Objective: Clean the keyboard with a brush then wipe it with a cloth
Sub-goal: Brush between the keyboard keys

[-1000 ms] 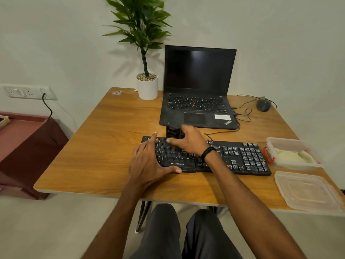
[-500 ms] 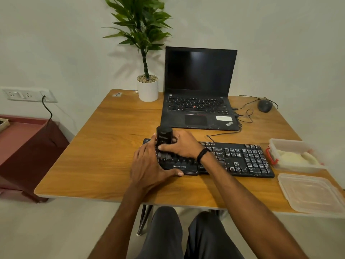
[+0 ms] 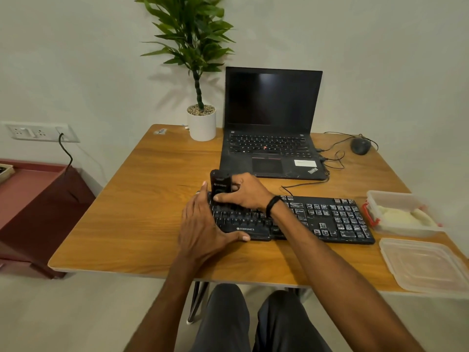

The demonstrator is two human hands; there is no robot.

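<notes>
Head: right hand (image 3: 245, 193) grips brush (image 3: 219, 182) upright, keyboard (image 3: 330, 217) lying left-right.

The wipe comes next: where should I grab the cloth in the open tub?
Probably pinch the bunched top of the cloth from straight above: the tub stands open, its lid lying beside it, and its walls block any sideways approach.

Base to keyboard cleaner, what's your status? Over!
Left hand flat on left end of keyboard, steadying it. Right hand gripping black brush over far-left keys. Laptop behind, not touching.
</notes>
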